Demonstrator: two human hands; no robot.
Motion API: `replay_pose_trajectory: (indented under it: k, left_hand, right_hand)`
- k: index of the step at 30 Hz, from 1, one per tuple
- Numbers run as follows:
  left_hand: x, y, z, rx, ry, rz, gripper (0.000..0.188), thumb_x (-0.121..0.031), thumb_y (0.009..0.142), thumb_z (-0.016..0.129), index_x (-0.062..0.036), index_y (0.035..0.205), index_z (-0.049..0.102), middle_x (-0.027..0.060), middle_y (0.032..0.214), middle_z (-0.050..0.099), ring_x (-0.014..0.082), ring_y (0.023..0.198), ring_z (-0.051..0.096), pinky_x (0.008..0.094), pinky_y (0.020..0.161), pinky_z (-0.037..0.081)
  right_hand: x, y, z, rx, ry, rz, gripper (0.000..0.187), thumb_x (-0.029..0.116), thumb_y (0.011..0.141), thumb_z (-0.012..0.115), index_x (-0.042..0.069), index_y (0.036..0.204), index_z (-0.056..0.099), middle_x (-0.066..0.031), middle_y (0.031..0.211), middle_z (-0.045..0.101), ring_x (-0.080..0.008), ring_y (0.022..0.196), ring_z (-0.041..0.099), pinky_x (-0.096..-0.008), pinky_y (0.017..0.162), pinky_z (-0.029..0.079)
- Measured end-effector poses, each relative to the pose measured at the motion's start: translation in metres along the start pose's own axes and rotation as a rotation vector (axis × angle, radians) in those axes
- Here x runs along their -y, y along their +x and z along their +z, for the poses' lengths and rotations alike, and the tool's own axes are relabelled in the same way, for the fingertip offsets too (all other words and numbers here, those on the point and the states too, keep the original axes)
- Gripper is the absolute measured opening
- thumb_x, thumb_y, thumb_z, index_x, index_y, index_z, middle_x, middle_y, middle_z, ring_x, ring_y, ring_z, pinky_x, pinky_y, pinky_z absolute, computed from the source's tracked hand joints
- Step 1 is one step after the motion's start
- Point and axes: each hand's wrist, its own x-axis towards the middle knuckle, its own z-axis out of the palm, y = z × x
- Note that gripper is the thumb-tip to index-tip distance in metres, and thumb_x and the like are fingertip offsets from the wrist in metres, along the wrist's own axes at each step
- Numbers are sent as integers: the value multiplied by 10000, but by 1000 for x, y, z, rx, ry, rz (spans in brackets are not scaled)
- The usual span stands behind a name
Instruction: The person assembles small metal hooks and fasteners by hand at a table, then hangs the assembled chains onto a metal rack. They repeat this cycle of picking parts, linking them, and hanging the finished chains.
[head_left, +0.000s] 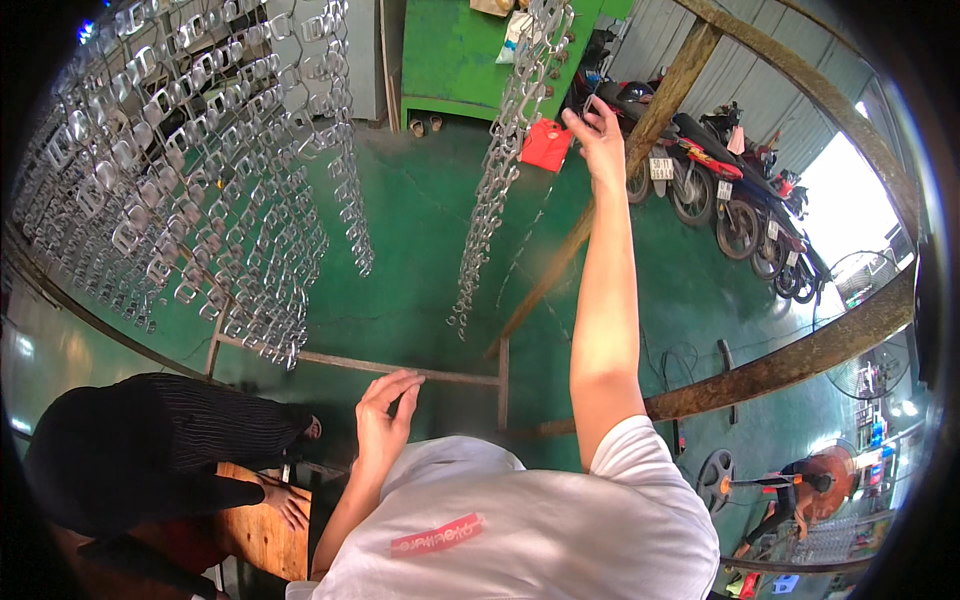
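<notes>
My right arm is stretched forward and up, and my right hand is beside a hanging strand of shiny metal links. Its thumb and fingers curl toward each other at a small glint of metal that I cannot make out. Lower down, in front of my white shirt, my left hand is half curled with thumb and fingers apart; nothing shows in it. To the left hangs a wide curtain of metal buckle-like pieces on many strands, with another narrow strand at its right edge.
A wooden frame beam curves past my right side, and a lower bar crosses ahead. At left, a person in black rests a hand on a wooden board. Motorcycles, a green cabinet and a red container stand beyond.
</notes>
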Motion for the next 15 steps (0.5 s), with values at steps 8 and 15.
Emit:
replay_pose_trajectory:
  k: [8, 15]
  left_hand:
    - [5, -4, -9, -28, 17, -55, 144, -30, 837, 627, -26, 958, 707, 133, 1006, 677, 283, 931, 642, 345, 839, 490]
    - [11, -9, -10, -28, 3, -81, 148, -37, 844, 618, -23, 964, 703, 135, 1008, 674, 282, 938, 637, 345, 843, 486]
  right_hand:
    - [-91, -29, -2, -3, -202, 69, 562, 289, 688, 837, -13, 1126, 654, -129, 1036, 653, -193, 840, 643, -319, 791, 496]
    - [-106, -30, 10, -123, -164, -21, 346, 262, 743, 806, -9, 943, 728, -116, 957, 677, -197, 857, 649, -309, 803, 485]
